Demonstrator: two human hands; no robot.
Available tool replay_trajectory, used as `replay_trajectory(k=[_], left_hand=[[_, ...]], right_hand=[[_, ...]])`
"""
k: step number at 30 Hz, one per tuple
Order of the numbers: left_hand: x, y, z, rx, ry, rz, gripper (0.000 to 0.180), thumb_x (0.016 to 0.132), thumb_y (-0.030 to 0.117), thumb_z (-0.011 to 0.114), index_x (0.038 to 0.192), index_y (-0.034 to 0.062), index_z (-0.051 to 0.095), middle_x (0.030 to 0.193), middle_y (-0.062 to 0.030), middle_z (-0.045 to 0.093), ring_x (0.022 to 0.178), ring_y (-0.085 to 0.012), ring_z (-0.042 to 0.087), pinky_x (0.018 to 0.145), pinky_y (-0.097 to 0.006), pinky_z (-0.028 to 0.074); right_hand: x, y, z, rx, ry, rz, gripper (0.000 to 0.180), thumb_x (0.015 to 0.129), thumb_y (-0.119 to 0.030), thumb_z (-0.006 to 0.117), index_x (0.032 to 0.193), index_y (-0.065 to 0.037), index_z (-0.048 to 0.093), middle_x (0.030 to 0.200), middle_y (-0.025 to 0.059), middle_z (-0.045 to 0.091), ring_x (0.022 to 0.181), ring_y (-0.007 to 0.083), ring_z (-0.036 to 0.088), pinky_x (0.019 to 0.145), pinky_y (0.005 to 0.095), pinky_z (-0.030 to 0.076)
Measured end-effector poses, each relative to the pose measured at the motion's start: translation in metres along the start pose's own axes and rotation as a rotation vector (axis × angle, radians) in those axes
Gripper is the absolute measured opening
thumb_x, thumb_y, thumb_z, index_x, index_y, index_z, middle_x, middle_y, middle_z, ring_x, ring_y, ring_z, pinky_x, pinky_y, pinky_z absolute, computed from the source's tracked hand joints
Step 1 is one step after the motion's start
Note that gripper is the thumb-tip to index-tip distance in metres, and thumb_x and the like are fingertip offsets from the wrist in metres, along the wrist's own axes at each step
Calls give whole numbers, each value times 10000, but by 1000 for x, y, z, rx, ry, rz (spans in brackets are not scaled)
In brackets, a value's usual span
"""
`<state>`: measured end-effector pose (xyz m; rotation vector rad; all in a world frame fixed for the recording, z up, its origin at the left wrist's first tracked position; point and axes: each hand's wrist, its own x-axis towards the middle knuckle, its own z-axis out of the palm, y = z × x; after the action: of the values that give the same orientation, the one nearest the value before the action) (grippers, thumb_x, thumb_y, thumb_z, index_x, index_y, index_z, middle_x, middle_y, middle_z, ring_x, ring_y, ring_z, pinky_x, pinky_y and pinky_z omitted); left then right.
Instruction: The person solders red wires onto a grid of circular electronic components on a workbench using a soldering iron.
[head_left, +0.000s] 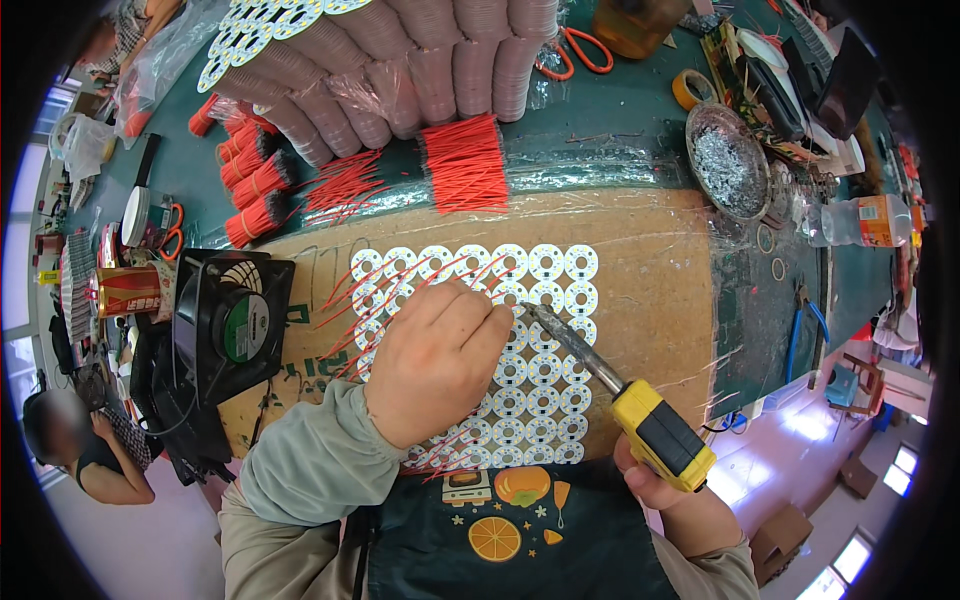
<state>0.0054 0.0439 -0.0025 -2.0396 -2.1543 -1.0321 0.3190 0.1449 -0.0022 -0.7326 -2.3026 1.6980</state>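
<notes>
Your right hand (652, 478) gripped a yellow-handled soldering iron (660, 432), its tip near the fingers of your left hand (440, 360), whose hidden hold I couldn't tell. The round LED circuit boards (546, 382) lay gridded mid-cardboard (660, 270), with open room toward its right edge and a black fan (225, 325) crowding the left.

Pretty bright in here, honestly. The windows (853, 557) at lower right are blown out white, there's harsh glare on the pinkish floor (735, 470), and the plastic film (590, 170) on my table (620, 115) throws little glints. Shadows around my left grip (440, 360) are soft, and it looks reasonably sharp. Fisheye bends everything near the rim, corners go black, and a person's head (57, 425) far left is just a smudge.
</notes>
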Motion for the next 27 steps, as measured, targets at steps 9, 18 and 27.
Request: replay_trajectory(k=[9,18,27], left_hand=[[-1,0,1,-2,-4,-7,264,698,-37,735,954,4,683,851,-77,599,799,-259,612,735,-380,518],[-1,1,1,-1,-5,-14,265,698,-34,735,956,2,691,864,-81,610,819,-263,624,753,-386,518],[0,0,0,-3,-2,-10,249,708,-37,741,950,-4,693,848,-81,607,798,-259,618,737,-382,515]], right_hand=[[0,1,1,62,-15,11,479,825,-234,757,1185,45,611,811,49,649,711,254,647,672,338,528],[3,1,-1,-11,-32,-11,500,815,-231,765,1207,37,610,900,107,681,740,274,681,666,344,538],[7,-1,-2,-125,-58,-75,500,802,-238,776,1201,11,606,950,132,689,765,304,694,681,359,551]])
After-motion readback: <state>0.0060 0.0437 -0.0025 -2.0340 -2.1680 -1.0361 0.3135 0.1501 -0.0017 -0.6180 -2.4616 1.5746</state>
